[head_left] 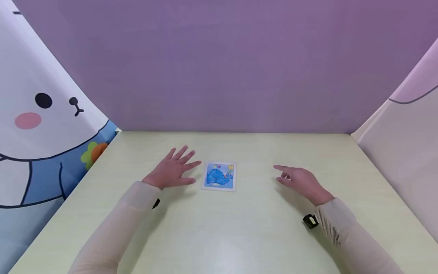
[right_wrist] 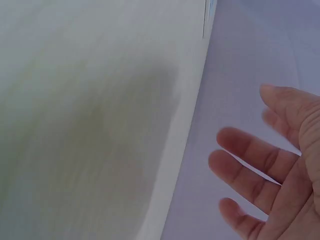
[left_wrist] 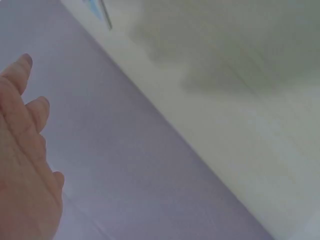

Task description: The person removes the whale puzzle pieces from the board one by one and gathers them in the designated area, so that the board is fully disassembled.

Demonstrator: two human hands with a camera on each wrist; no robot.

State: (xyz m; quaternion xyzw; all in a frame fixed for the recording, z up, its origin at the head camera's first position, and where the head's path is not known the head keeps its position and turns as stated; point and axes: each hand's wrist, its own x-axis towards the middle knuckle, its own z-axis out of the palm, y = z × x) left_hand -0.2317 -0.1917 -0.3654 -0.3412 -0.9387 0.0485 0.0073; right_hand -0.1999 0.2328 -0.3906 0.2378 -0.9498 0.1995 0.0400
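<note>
- On the pale yellow-green worktop (head_left: 239, 236), near its middle, lies a small square puzzle (head_left: 219, 176): white frame, blue whale picture, flat, pieces seated in the frame as far as the head view shows.
- Left hand (head_left: 172, 169): just left of the puzzle, palm down, fingers straight and spread, pointing toward the far wall. Released, holding nothing. Fingertips close to the puzzle's left edge but apart from it. Whether the palm rests on the worktop or hovers just above cannot be told; a shadow sits under it.
- Right hand (head_left: 299, 180): well to the right of the puzzle, clear gap between. Index finger extended toward the puzzle, other fingers loosely bent. Holds nothing, relaxed.
- Left wrist view: blurred; palm and straight fingers (left_wrist: 22, 150) against the purple wall, worktop edge running diagonally, a sliver of blue at the top.
- Right wrist view: blurred; open palm with spread fingers (right_wrist: 272, 175), empty; worktop to the left, purple wall behind.
- Both arms in thin pale sleeves (head_left: 116, 228); a small black clip (head_left: 310, 221) shows at the right wrist.
- Surroundings: purple backdrop (head_left: 219, 64) behind the worktop; cartoon rabbit curtain (head_left: 41, 125) on the left; pale pink panel (head_left: 407, 152) on the right.
</note>
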